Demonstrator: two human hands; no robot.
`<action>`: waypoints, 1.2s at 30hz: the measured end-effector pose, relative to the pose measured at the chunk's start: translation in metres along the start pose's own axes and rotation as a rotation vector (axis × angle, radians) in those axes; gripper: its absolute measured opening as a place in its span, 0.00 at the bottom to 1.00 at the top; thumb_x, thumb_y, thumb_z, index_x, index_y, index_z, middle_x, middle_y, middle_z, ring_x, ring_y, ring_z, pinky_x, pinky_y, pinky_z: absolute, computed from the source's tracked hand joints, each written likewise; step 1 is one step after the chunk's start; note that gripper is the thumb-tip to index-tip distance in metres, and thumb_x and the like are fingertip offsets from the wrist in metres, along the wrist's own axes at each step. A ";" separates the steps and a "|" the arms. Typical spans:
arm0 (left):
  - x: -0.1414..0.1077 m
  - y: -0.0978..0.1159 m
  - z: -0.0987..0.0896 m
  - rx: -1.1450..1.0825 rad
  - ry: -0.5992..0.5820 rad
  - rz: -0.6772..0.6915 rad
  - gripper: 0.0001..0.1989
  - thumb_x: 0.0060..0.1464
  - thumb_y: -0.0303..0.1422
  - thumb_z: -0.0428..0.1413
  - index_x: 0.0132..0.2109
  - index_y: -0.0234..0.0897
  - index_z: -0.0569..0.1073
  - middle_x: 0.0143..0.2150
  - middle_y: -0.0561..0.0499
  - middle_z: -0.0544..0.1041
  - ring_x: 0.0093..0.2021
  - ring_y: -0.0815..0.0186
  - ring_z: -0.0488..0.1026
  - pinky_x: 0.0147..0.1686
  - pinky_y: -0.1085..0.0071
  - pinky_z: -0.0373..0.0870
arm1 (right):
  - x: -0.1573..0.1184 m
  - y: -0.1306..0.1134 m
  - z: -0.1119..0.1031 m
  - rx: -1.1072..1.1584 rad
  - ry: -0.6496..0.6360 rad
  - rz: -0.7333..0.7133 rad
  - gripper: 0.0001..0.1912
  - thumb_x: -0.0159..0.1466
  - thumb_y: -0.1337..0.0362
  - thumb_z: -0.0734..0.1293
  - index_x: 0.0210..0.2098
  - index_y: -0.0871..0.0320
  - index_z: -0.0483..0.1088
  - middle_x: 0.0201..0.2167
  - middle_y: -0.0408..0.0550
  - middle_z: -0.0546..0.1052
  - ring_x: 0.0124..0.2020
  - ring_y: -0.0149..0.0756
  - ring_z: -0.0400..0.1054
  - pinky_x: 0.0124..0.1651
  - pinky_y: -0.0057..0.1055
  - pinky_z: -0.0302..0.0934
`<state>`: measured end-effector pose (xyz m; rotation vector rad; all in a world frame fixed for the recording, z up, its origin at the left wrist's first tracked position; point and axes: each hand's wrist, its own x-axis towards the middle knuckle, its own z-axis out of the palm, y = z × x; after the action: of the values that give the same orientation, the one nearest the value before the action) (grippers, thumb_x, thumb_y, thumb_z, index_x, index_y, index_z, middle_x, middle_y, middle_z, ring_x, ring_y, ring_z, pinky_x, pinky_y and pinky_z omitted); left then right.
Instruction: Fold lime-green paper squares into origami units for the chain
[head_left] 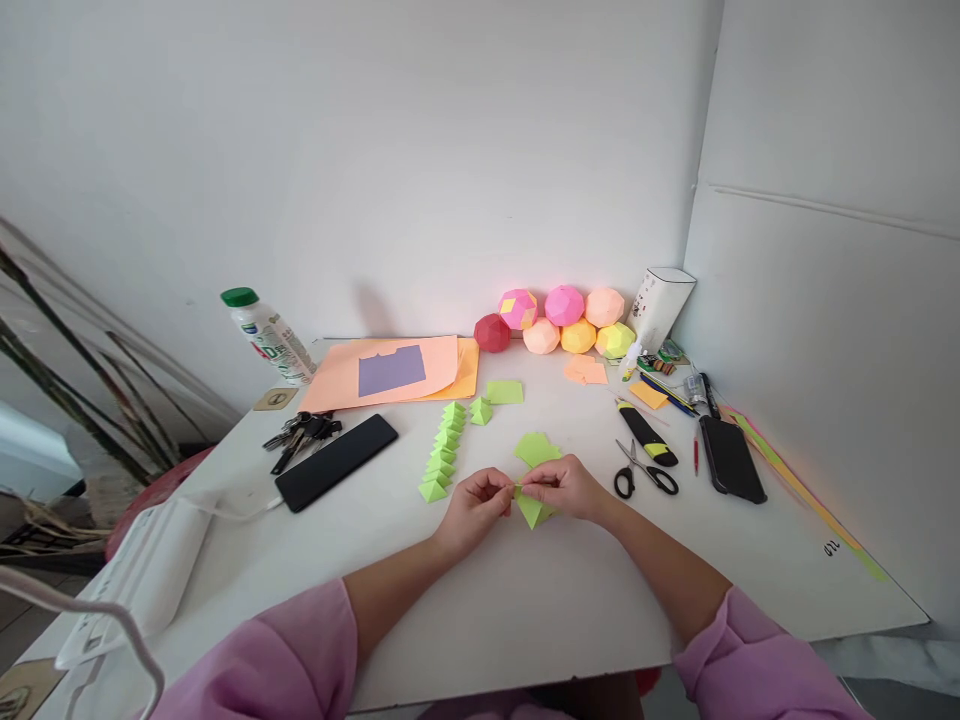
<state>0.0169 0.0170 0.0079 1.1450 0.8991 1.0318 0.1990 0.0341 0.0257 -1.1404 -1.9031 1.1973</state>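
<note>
Both of my hands meet over the front middle of the desk, fingers pinched on a small piece of light green paper (531, 508). My left hand (480, 505) grips its left side, and my right hand (566, 487) grips the top right. The fingers hide part of the fold. Just behind them lies another flat green paper piece (537, 448). To the left stands a row of folded green paper pyramids (442, 455), nested one against another. A separate green pyramid (481, 410) sits near the row's far end, beside a green paper rectangle (505, 391).
Scissors (637, 470) and a utility knife (646, 434) lie right of my hands, with a black phone (731, 458) beyond. Colourful paper balls (562, 305) line the wall. On the left are a black power bank (337, 462), keys (304, 432), orange paper (337, 375) and a bottle (268, 335).
</note>
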 end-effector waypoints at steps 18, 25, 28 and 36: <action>0.000 -0.002 -0.002 0.067 -0.001 0.043 0.12 0.47 0.41 0.57 0.33 0.35 0.69 0.25 0.54 0.69 0.26 0.70 0.65 0.28 0.73 0.62 | 0.001 0.000 -0.003 0.059 0.015 0.101 0.13 0.54 0.58 0.67 0.29 0.63 0.75 0.19 0.44 0.71 0.20 0.27 0.58 0.22 0.24 0.52; -0.001 -0.002 0.001 0.135 -0.007 0.012 0.12 0.46 0.39 0.57 0.29 0.34 0.69 0.21 0.55 0.67 0.23 0.72 0.61 0.24 0.75 0.57 | -0.001 -0.006 0.004 0.046 0.000 0.090 0.10 0.54 0.61 0.66 0.29 0.63 0.75 0.19 0.43 0.69 0.20 0.26 0.56 0.22 0.23 0.50; -0.002 -0.001 0.001 0.143 -0.004 0.021 0.10 0.46 0.37 0.57 0.28 0.34 0.68 0.21 0.56 0.66 0.22 0.73 0.61 0.24 0.75 0.56 | -0.002 -0.009 0.006 0.036 -0.002 0.088 0.10 0.54 0.62 0.65 0.28 0.63 0.74 0.18 0.41 0.67 0.19 0.25 0.54 0.21 0.23 0.49; -0.002 -0.004 -0.002 0.074 0.021 0.037 0.07 0.48 0.34 0.56 0.29 0.35 0.66 0.23 0.56 0.66 0.25 0.73 0.63 0.28 0.75 0.61 | -0.001 -0.010 0.003 0.017 0.068 0.076 0.05 0.52 0.66 0.64 0.23 0.61 0.69 0.17 0.40 0.64 0.19 0.25 0.54 0.20 0.22 0.50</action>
<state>0.0149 0.0157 0.0034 1.2184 0.9418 1.0497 0.1934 0.0298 0.0336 -1.2383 -1.8100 1.1984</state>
